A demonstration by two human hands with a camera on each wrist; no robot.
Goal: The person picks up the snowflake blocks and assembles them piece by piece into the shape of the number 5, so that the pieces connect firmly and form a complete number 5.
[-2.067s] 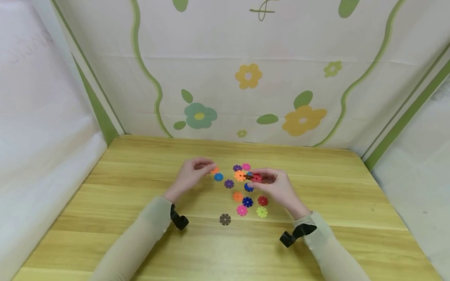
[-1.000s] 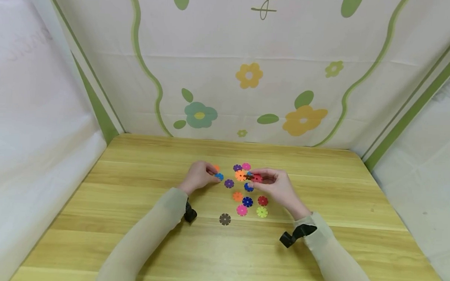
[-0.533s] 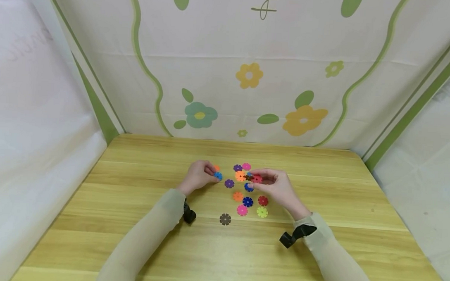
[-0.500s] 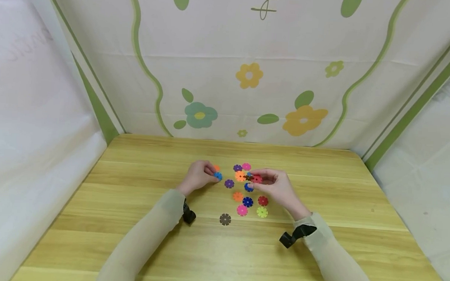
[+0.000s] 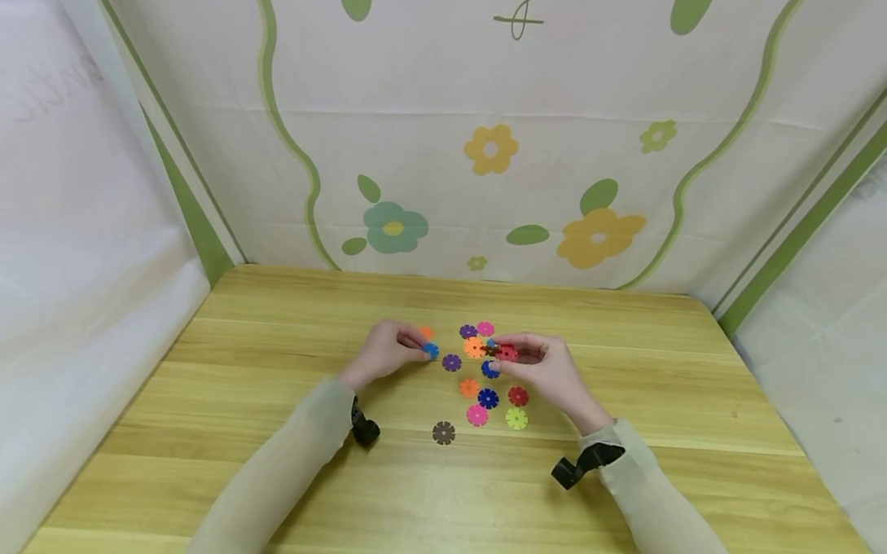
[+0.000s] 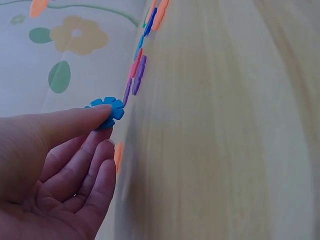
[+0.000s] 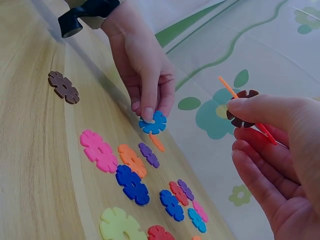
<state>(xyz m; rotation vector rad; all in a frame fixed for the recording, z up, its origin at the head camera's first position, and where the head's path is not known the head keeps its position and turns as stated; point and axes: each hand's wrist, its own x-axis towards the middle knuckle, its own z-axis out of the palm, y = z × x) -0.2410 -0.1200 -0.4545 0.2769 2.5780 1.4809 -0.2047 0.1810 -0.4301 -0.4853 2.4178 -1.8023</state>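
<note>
In the head view my left hand (image 5: pixel 384 355) pinches a light blue notched plastic disc (image 6: pixel 115 111) between thumb and fingers, held clear of the table in the left wrist view. My right hand (image 5: pixel 552 370) grips a small joined piece: a brown disc (image 7: pixel 243 115) slotted with an orange disc (image 5: pixel 474 347) and a red disc (image 5: pixel 508 353). Beside the left hand an orange disc (image 5: pixel 426 333) lies flat. Between the hands lies a purple disc (image 5: pixel 451 362). Below the right fingertips is a dark blue disc (image 5: pixel 490 369), partly covered by them.
Several loose discs lie on the wooden table (image 5: pixel 626 495), among them a pink one (image 5: pixel 477 415), a yellow one (image 5: pixel 516 418), a red one (image 7: pixel 160 233) and a brown one (image 5: pixel 444 433) nearest the person. A patterned cloth wall (image 5: pixel 421 80) stands at the back.
My left hand has moved from the orange disc to the light blue disc and taken hold of it; the orange disc lies on the table. The right hand holds still.
</note>
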